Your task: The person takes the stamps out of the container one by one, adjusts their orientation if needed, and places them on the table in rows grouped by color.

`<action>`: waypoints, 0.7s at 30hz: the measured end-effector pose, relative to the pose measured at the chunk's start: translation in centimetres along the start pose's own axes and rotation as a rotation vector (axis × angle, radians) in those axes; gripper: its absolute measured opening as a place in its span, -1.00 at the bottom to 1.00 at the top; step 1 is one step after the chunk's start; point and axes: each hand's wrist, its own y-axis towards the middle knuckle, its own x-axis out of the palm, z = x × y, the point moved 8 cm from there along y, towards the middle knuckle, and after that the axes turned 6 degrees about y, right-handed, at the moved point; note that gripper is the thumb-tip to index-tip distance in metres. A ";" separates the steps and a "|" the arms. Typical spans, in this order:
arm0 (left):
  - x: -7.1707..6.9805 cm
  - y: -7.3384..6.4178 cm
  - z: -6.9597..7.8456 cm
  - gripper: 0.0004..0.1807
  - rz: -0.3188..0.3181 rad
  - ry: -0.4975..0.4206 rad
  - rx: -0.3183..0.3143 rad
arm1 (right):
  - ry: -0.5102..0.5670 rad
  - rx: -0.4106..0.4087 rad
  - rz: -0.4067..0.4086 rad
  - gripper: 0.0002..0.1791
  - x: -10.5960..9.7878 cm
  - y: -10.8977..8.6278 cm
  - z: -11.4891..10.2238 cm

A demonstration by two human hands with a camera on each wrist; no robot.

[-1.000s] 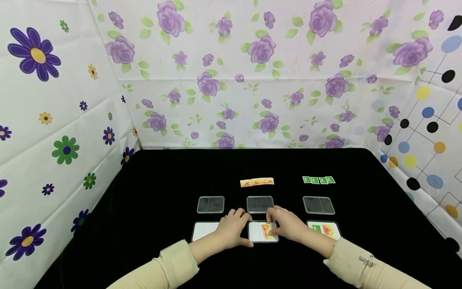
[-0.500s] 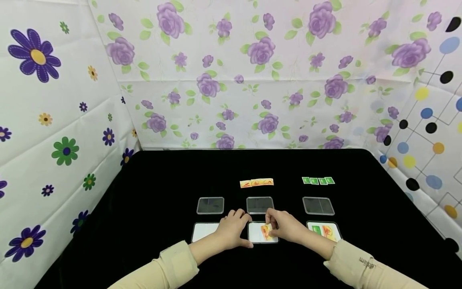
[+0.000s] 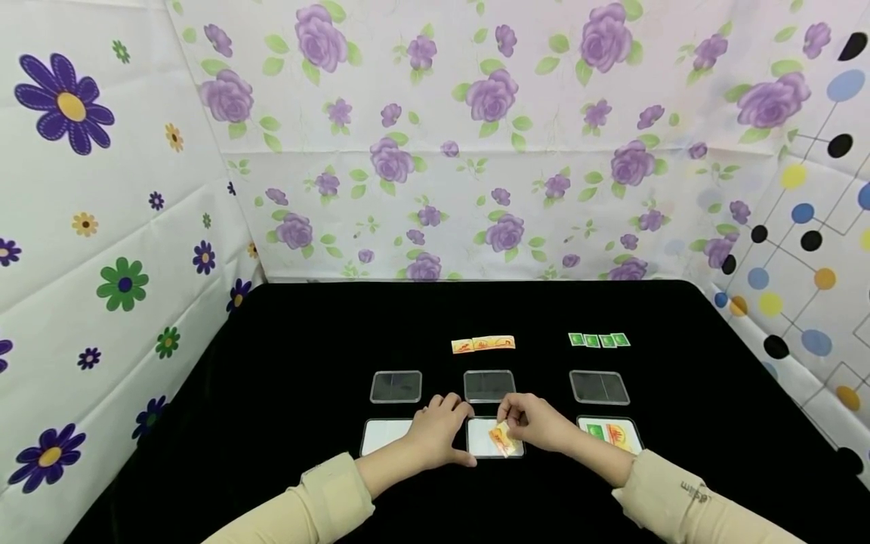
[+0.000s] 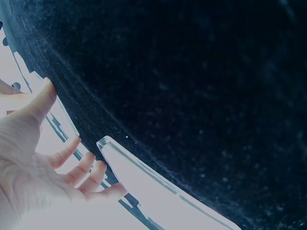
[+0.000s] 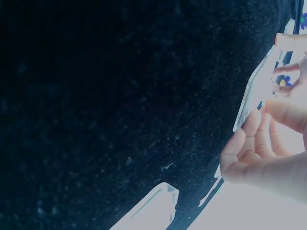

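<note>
Head: right hand (image 3: 538, 425) pinches orange-yellow sticker (image 3: 503, 437) tilted over middle white box (image 3: 479, 438). Left hand (image 3: 436, 431) spread wide at box's left side, thumb near lower-left corner. Clear covers (image 3: 489, 386) lie behind.

Left wrist: left thumb, fingers splayed, thumb at box.

Right wrist: right fingers curved toward thumb; sticker hard to make out.

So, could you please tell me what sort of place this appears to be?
It looks like an indoor tabletop work area, perhaps a recording booth: a black table has a rose-patterned backdrop behind it and differently patterned side sheets at left and right.
</note>
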 end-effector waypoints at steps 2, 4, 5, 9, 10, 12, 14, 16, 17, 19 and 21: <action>0.0 0.0 0.0 -0.28 -0.001 0.000 0.000 | 0.043 0.005 -0.012 -0.86 -0.1 0.0 0.1; -0.1 -0.1 0.1 -0.28 -0.002 -0.001 0.001 | 0.083 0.025 -0.027 -0.87 -0.1 0.0 0.3; 0.0 0.0 0.1 -0.27 -0.002 -0.001 0.001 | 0.099 0.038 -0.032 -0.87 -0.2 0.0 0.4; 0.0 0.0 0.0 -0.27 -0.007 -0.002 -0.002 | 0.147 0.095 -0.044 -0.86 -0.4 0.0 0.6; 0.0 0.0 0.0 -0.28 -0.009 -0.002 -0.004 | 0.157 0.102 -0.046 -0.87 -0.5 0.0 0.6; 0.0 0.0 0.0 -0.28 -0.014 -0.003 -0.006 | 0.181 0.107 -0.057 -0.87 -0.6 0.0 0.4; -0.1 0.0 0.1 -0.28 -0.016 -0.002 -0.006 | 0.197 0.104 -0.065 -0.86 -0.8 0.0 0.2; -0.1 -0.1 0.1 -0.28 -0.017 -0.003 -0.006 | 0.197 0.098 -0.063 -0.86 -1.1 0.0 0.1; -0.1 0.0 0.1 -0.28 -0.018 -0.003 -0.006 | 0.192 0.097 -0.060 -0.85 -1.3 0.0 0.0; -0.1 0.0 0.1 -0.27 -0.019 -0.002 -0.009 | 0.167 0.098 -0.046 -0.85 -1.8 0.1 -0.1; 0.0 0.0 0.0 -0.27 -0.021 -0.001 -0.012 | 0.146 0.098 -0.034 -0.86 -2.4 0.3 -0.3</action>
